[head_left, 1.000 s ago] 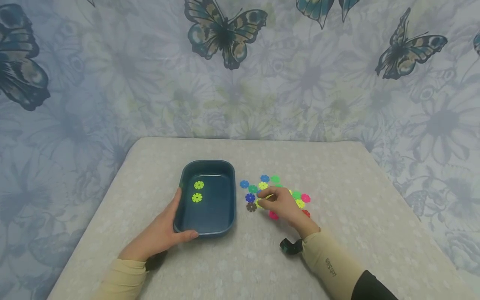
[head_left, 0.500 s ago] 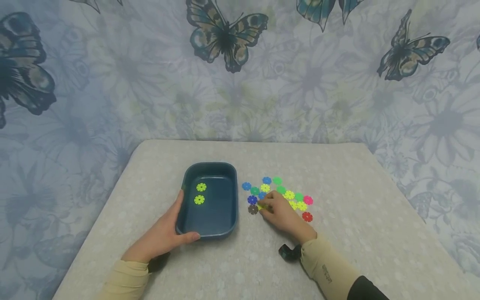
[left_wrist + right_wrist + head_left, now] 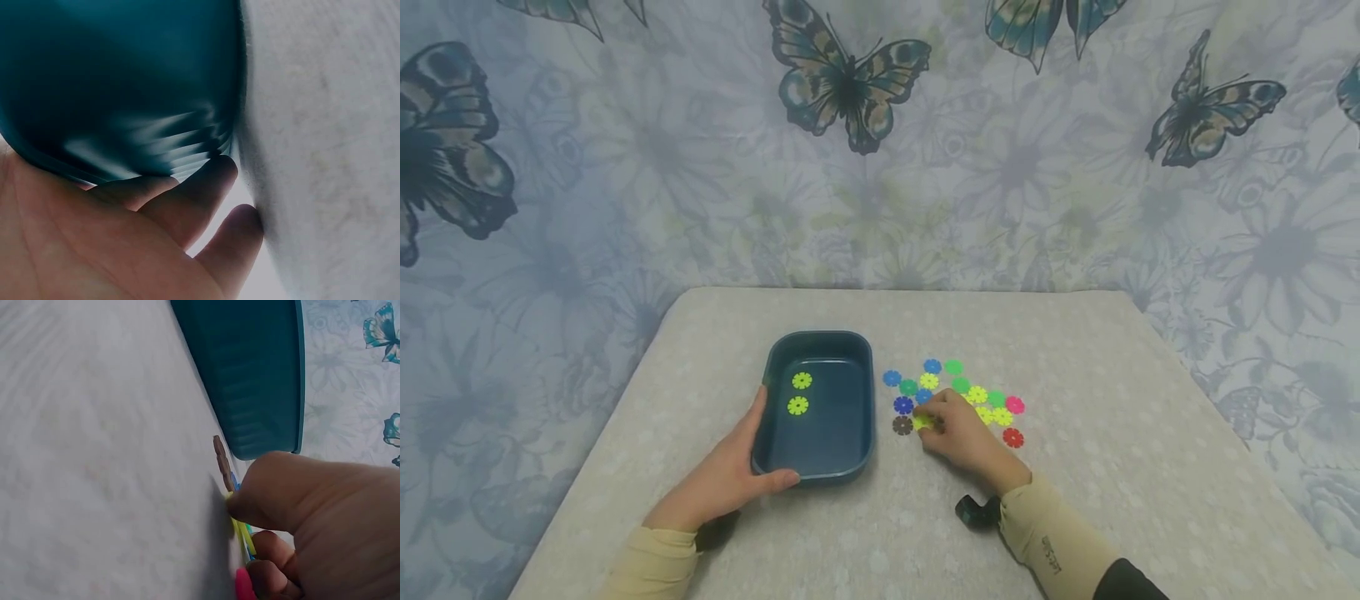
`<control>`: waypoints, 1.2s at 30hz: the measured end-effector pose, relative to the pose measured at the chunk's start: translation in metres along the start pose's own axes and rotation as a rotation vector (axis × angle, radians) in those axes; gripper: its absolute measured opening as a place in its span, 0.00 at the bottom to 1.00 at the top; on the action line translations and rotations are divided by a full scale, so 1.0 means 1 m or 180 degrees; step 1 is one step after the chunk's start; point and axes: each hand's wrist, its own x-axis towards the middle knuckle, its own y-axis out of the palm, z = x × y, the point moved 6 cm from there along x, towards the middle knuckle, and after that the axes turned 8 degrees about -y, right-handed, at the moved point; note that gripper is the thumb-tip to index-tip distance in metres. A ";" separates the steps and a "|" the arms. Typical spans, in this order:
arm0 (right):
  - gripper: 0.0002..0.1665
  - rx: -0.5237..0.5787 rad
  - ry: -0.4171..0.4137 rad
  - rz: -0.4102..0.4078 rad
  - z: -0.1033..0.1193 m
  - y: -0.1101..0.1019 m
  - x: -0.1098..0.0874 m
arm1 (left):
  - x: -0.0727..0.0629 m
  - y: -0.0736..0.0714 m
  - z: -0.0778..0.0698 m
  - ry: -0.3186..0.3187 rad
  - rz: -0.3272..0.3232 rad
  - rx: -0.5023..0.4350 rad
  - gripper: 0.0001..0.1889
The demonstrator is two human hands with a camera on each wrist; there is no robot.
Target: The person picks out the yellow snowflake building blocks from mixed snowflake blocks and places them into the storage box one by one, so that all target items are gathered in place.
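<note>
The right grip (image 3: 964, 435), right of the centre of the head view, is narrow, thumb and fingertips pinching a yellow disc (image 3: 922, 423) with a notched rim. In the right wrist view this disc is slanted, thumb against it, with a pink disc (image 3: 243, 585) at the lower edge of the frame. Just left of the fingers lie a brown disc (image 3: 902, 426) and a dark blue disc (image 3: 903, 406); more blue, green and yellow discs spread above and to the right, out to a pink one and a red disc (image 3: 1013, 437).

Left of centre, the left grip (image 3: 724, 467) holds the blue tray (image 3: 835, 433) at its lower-left corner, thumb over the near rim, fingers along the outer wall. Two yellow pieces (image 3: 802, 381) lie in its left half, apart. All this stands on the cloth-covered bench (image 3: 1075, 358); a butterfly-patterned wall (image 3: 1000, 208) fills the upper frame.
</note>
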 end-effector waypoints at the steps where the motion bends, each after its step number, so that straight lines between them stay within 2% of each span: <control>1: 0.19 -0.0005 0.0015 -0.0013 0.000 0.000 0.000 | 0.000 0.000 0.000 -0.0002 0.0006 -0.0014 0.70; 10: 0.20 -0.0103 -0.0061 -0.0044 -0.001 0.001 -0.001 | 0.000 0.001 0.001 -0.0024 0.0013 -0.0049 0.71; 19: 0.18 -0.0191 -0.0317 -0.0081 0.006 -0.002 -0.003 | -0.001 0.001 0.001 0.0008 -0.0008 -0.0052 0.71; 26: 0.18 0.0044 -0.0143 -0.0002 0.003 -0.003 -0.004 | -0.001 0.000 0.000 0.0030 -0.0019 -0.0021 0.70; 32: 0.16 0.0092 -0.0168 -0.0012 0.001 -0.003 -0.003 | 0.000 0.000 0.000 0.0027 -0.0005 -0.0015 0.70; 36: 0.20 0.0168 -0.0090 -0.0055 -0.001 -0.003 -0.003 | 0.000 0.000 0.000 0.0023 0.0024 -0.0030 0.70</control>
